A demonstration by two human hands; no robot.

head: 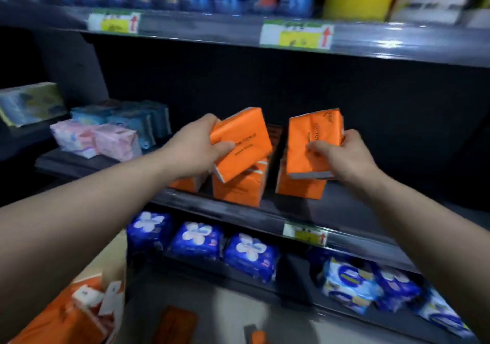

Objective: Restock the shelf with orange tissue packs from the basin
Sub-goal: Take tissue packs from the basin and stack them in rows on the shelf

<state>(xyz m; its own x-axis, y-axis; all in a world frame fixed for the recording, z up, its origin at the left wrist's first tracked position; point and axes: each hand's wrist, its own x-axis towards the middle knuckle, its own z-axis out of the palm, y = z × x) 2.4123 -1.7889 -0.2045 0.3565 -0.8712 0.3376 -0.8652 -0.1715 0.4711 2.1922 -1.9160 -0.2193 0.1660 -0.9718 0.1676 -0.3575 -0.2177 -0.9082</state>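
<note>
left hand (197, 145) grips a tilted orange pack (242, 142), right hand (343, 154) grips an upright pack (313, 142), each just above the shelved packs (238, 191) beneath it.

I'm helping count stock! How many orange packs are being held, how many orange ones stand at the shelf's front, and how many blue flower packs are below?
Orange packs held: 2
Orange packs at shelf front: 3
Blue flower packs: 3
Total: 8

Pink packs (114, 142) left; blue packs (250, 253) below — blurred
</note>
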